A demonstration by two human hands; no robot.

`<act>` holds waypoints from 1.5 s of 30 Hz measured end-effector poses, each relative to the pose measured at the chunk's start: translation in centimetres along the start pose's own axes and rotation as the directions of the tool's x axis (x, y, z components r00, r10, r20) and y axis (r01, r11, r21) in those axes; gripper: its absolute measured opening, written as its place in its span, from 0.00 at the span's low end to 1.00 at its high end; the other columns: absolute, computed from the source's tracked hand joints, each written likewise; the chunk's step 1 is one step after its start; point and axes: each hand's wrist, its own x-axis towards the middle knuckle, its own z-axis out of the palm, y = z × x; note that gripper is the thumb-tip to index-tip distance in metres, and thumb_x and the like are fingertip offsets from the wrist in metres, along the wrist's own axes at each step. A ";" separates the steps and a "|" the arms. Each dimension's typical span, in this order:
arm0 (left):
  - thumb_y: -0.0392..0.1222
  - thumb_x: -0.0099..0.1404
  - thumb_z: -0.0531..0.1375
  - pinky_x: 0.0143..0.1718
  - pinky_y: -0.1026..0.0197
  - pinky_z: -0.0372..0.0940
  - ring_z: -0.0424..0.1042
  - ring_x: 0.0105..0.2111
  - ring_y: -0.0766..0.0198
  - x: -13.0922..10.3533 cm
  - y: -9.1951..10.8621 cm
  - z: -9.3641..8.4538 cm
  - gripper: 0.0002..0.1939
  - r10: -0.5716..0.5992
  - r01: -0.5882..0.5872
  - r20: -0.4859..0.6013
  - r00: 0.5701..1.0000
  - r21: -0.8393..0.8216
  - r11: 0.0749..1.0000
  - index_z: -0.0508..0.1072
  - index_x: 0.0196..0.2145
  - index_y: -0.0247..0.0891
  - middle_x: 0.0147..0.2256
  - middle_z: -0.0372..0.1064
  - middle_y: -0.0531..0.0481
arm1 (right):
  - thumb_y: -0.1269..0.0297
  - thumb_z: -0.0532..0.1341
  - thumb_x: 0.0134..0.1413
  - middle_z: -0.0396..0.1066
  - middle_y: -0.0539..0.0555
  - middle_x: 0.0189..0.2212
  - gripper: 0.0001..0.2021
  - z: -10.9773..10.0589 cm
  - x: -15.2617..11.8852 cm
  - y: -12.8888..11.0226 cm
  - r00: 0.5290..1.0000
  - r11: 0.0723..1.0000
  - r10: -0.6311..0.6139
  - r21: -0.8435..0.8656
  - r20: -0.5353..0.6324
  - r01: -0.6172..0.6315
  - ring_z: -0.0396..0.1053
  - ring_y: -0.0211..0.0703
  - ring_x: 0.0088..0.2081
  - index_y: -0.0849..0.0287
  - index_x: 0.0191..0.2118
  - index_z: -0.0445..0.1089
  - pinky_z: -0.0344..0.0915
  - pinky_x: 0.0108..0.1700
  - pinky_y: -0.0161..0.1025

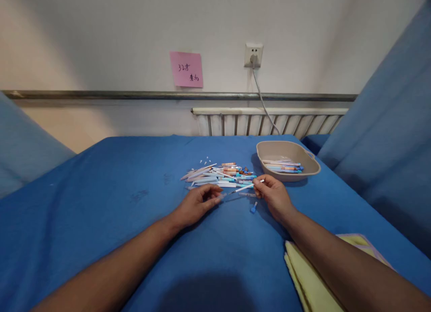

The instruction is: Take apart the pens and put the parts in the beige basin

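My right hand (272,195) pinches a slim white pen refill (244,187) between thumb and fingertips; its tip points left. My left hand (199,204) is closed, thumb against fingers, by the tip of the refill. Something small and see-through shows at its fingertips, too blurred to name. Just beyond both hands lies a pile of pen parts (205,180), with white, pale blue and orange-brown barrels. A small blue pen part (253,207) lies on the cloth below the refill. A clear tube-like piece (247,195) rests close to my right fingers.
A beige plastic basket (286,147) holding several pens stands at the back right. Tiny white pieces (206,160) lie behind the pile. A folded yellow towel (311,276) lies under my right forearm. Blue cloth (101,199) covers the table; a cord (264,103) hangs from a wall socket.
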 end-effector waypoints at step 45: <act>0.46 0.56 0.63 0.33 0.65 0.60 0.63 0.30 0.68 -0.5 -0.3 0.6 0.17 -0.052 0.076 0.125 0.991 -0.195 0.978 0.71 0.40 0.35 0.31 0.66 0.53 | 0.53 0.60 0.53 0.64 0.46 0.20 0.13 0.7 -1.9 -0.7 0.978 0.935 -0.129 -0.310 0.165 0.175 0.61 0.35 0.23 0.59 0.30 0.66 0.57 0.27 0.32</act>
